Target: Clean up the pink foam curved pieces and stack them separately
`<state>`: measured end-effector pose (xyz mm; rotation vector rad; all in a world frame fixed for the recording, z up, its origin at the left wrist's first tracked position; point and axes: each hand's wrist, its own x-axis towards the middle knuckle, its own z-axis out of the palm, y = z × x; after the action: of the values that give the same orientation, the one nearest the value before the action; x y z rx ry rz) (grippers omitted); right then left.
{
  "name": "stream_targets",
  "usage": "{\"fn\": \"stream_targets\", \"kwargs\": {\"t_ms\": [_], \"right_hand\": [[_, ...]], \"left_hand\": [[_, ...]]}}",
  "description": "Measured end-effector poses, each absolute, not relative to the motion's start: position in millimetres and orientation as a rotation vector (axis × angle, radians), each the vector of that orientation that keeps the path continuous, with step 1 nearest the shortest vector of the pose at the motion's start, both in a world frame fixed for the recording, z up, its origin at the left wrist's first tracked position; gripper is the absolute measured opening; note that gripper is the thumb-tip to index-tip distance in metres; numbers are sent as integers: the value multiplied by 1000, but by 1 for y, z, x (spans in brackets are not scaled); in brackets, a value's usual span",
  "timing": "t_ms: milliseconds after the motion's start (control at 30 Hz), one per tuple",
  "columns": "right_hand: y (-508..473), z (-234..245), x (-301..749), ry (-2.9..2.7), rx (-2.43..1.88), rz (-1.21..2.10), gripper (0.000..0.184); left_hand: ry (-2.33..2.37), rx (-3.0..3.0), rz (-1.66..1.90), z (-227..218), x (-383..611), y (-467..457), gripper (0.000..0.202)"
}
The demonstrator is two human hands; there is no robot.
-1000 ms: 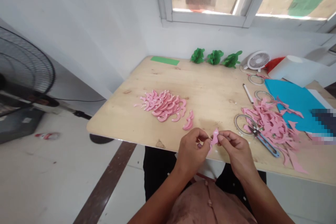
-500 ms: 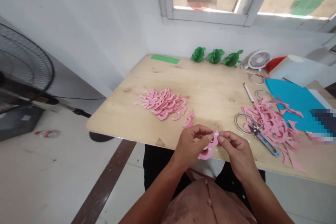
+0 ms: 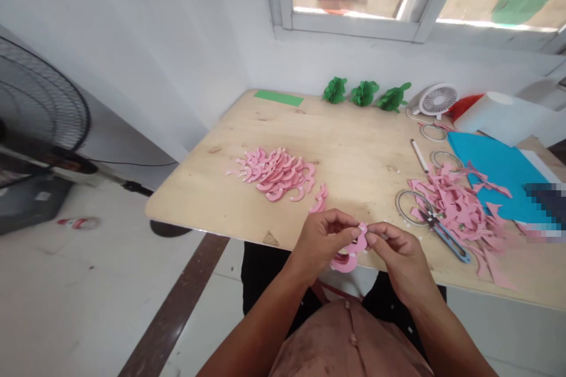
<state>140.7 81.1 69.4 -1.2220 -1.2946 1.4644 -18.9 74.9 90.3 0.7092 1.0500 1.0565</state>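
My left hand [image 3: 322,240] is closed, thumb against fingers, on a curved pink paper cutout [image 3: 345,263] at the table's front edge. The cutout hangs in wavy arcs below the fingers and has small white patches on it. My right hand [image 3: 395,250] is closed in a pinch at the cutout's upper right end; its fingertips hide what exactly lies between them. Just beyond my left hand lies a small stack of pink cutouts [image 3: 319,197]. Farther left a large pile of similar curved pink cutouts [image 3: 278,172] rests on the wooden table [image 3: 212,194].
To the right lie scissors [image 3: 448,238], tape rolls [image 3: 409,207], pink paper scraps [image 3: 462,203], a white pen [image 3: 419,156] and blue sheets [image 3: 490,171]. Three green paper shapes [image 3: 363,93] and a small white fan [image 3: 437,100] stand along the wall. A floor fan [image 3: 39,100] is at left.
Both hands stay nearly in place. The pink cutout has tilted and its lower arc has shifted slightly left and down. My left hand now covers more of the small stack.
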Motion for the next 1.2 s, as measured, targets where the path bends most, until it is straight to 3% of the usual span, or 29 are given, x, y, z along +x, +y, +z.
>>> {"fn": "stream_targets", "kwargs": {"t_ms": [833,1200], "right_hand": [[84,80,141,-1352,-1226,1525,9],[87,81,137,-1462,-1259,1412,15]], "left_hand": [[969,707,1092,89,-23,77,21],[1247,867,1155,85,-16,71,18]]}}
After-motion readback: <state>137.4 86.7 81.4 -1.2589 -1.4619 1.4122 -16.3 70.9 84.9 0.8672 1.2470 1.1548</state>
